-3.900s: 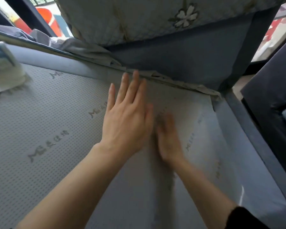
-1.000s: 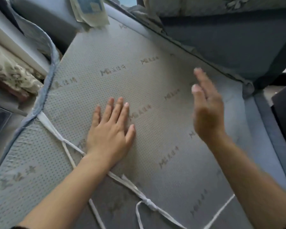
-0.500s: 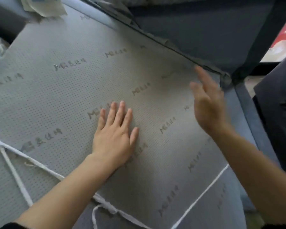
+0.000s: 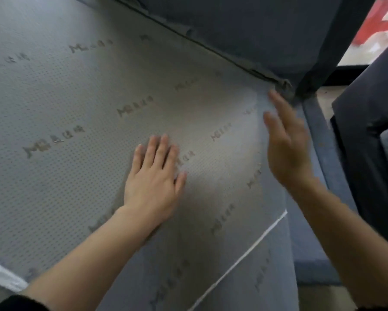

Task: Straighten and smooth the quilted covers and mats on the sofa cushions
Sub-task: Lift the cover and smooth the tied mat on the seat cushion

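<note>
Here, left hand (image 4: 153, 182) flat, fingers straight, on dotted mat (image 4: 76, 97); right hand (image 4: 286, 149) open, edge-on at mat's far corner.

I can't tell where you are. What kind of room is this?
Probably a living room: a dotted mat covers a sofa seat, with a blue back cushion behind it.

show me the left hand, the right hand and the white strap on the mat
left hand (image 4: 153, 185): head view, back of the hand
right hand (image 4: 287, 153): head view, back of the hand
white strap (image 4: 251, 248): head view, middle of its visible length
</note>
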A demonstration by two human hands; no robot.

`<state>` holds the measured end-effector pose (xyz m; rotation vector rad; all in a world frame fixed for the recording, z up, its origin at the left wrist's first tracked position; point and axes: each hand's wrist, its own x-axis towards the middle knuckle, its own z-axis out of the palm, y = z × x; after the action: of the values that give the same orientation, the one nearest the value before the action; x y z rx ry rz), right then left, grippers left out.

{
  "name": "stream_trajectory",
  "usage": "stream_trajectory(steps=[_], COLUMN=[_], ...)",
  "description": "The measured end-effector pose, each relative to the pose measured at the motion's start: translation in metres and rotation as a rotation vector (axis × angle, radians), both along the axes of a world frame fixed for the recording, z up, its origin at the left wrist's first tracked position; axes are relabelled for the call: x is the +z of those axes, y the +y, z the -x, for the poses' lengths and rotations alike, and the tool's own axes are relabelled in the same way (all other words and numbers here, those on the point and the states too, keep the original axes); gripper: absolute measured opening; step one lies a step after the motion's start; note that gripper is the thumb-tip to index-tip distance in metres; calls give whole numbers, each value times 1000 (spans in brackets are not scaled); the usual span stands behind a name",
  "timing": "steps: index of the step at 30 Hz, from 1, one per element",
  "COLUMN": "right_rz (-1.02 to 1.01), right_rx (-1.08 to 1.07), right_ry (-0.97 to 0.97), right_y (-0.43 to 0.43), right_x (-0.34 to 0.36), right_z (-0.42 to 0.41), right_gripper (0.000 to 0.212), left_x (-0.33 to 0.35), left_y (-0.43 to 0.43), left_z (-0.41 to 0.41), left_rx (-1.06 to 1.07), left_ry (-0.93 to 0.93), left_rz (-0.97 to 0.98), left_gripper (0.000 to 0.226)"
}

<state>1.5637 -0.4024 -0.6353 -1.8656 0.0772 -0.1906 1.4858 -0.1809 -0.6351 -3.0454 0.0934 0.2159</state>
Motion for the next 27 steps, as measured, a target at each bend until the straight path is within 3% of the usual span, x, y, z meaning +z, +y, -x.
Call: stream_trajectory(steps=[2, 4, 8, 10, 12, 14, 15, 18, 19, 22, 23, 25, 27], right_rz=[-106, -88, 512, 386, 99, -72, -131, -178, -51, 456, 515, 394, 121], right_rx=[-247, -293, 299, 389, 259, -24, -165, -465, -439, 75, 179, 263, 217], right_ry=[-170, -189, 44, 169, 243, 126, 10, -162, -111, 216, 288, 393, 491], right_y=[-18, -12, 17, -1, -26, -55, -68, -75, -66, -32, -33, -49, -70], right_x=[10, -26, -145, -150, -118, -74, -54, -52, -74, -160, -177, -178, -148], right_z=[-18, -6, 85, 72, 45, 6, -10, -19, -6, 77, 88, 79, 53], right_gripper=[47, 51, 63, 67, 62, 52, 49, 49, 52, 66, 68, 70, 49], left_x=[19, 44, 64, 32, -16, -52, -60, -40, -28, 14, 23, 17, -24], left_y=[-29, -57, -100, -100, -89, -74, -74, -89, -96, -127, -136, -142, -130], left_z=[-17, -34, -52, -45, -23, -7, -6, -21, -28, -44, -47, -39, -12], left_rx=[-18, -81, -170, -136, -145, -139, -110, -88, -100, -183, -208, -228, -250], left_ry=[-138, -357, -575, -457, -178, 47, 98, 22, -64, -375, -454, -432, -206], left_rz=[112, 236, 402, 357, 151, -56, -67, 40, 102, 345, 390, 390, 241], left_gripper=[71, 66, 64, 64, 63, 70, 73, 71, 68, 64, 63, 63, 60])
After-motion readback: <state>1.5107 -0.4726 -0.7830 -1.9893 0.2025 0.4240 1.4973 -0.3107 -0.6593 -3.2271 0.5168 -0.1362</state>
